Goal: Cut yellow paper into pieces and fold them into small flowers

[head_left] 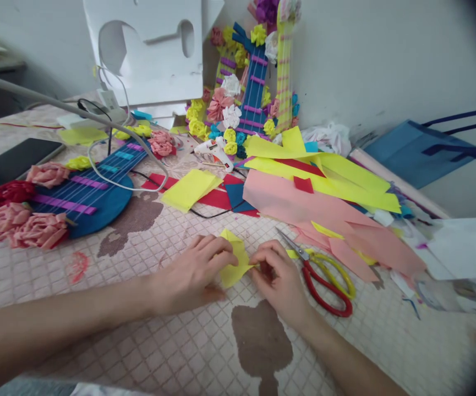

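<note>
A small yellow paper piece (233, 258) is between my two hands over the patterned tabletop (138, 341). My left hand (198, 269) lies across its left side, fingers bent onto the paper. At its right corner, my right hand (277, 278) pinches the edge between thumb and fingers. Scissors with one red and one yellow handle (324, 280) rest just right of my right hand, blades pointing up and left. Beyond my hands, a stack of yellow paper squares (191, 188) sits on red paper (217, 199).
At left lies a blue paper guitar (101, 201) with paper roses, a white cable (64, 104) arching above it. A glue gun (215, 151) stands behind the papers. Pink sheets (304, 206) and yellow sheets (345, 176) spread at right. More flowered guitars (254, 88) lean on the wall.
</note>
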